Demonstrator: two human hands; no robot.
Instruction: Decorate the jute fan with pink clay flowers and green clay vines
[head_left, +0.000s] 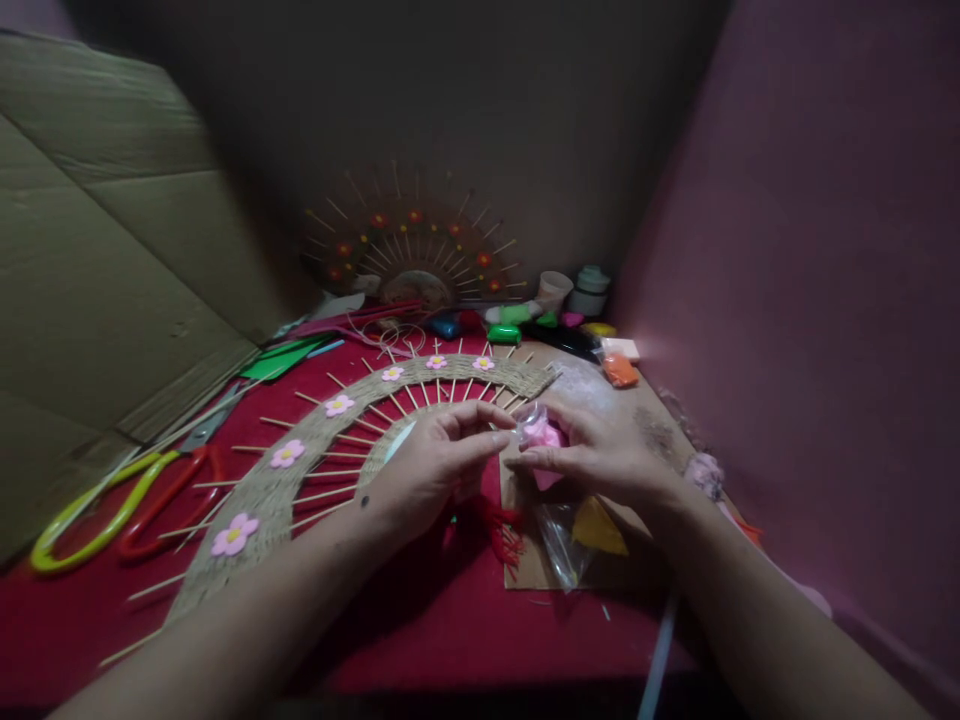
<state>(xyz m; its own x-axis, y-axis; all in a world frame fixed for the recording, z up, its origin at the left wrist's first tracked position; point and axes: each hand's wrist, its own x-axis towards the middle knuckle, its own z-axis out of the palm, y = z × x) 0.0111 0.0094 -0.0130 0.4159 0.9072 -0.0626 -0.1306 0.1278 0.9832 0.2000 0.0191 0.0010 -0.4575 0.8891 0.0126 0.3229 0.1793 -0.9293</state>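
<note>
A small clear packet of pink clay (pixel 543 438) is held up over the cardboard sheet (pixel 525 560). My right hand (pixel 600 450) has its thumb and fingers wrapped round it. At the packet's left edge, my left hand (pixel 450 455) is closed, thumb and forefinger close together; whether they pinch the plastic is too small to tell. Below lie a clear wrapper (pixel 559 545) and a piece of yellow clay (pixel 600 527). Behind my left hand spreads a woven fan-shaped arch (pixel 277 485) with thin sticks and pink flowers (pixel 287 453).
Scissors (pixel 161 480) with yellow and red handles lie at the left, beside a tall cardboard panel (pixel 97 250). Behind stand a second fan (pixel 416 290), a cup (pixel 553 290) and a jar (pixel 590 290). An orange packet (pixel 620 370) lies back right.
</note>
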